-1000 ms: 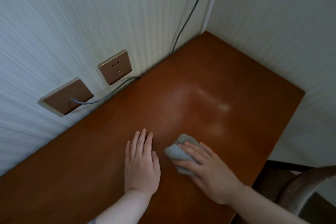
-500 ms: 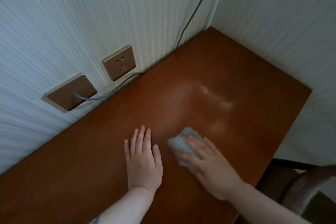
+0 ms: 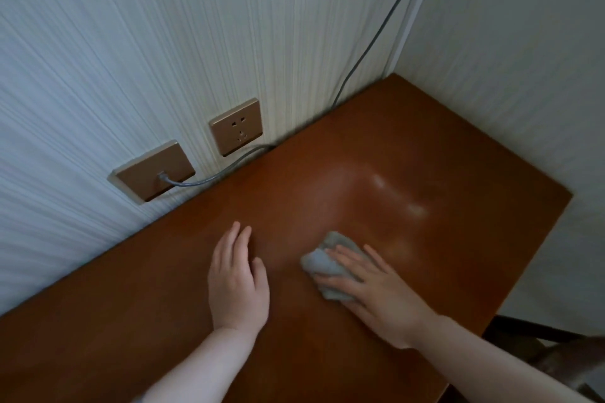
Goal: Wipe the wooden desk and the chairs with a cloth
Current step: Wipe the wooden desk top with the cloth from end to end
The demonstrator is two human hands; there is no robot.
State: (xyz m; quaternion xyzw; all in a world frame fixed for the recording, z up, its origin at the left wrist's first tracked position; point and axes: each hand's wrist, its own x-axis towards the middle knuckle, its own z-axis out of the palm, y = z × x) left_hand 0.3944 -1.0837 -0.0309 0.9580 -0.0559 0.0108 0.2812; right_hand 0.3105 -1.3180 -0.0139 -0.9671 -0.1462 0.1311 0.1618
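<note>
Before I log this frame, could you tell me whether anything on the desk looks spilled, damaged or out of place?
Nothing stands out. The wooden desk shows only pale glare patches, the right hand presses the grey cloth flat, and the left hand rests beside it.

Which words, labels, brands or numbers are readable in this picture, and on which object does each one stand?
None can be read.
Wall socket: only plug holes, no print visible.
Wall plate with the cable: no print visible.
Cloth, wooden desk: no text.
</note>
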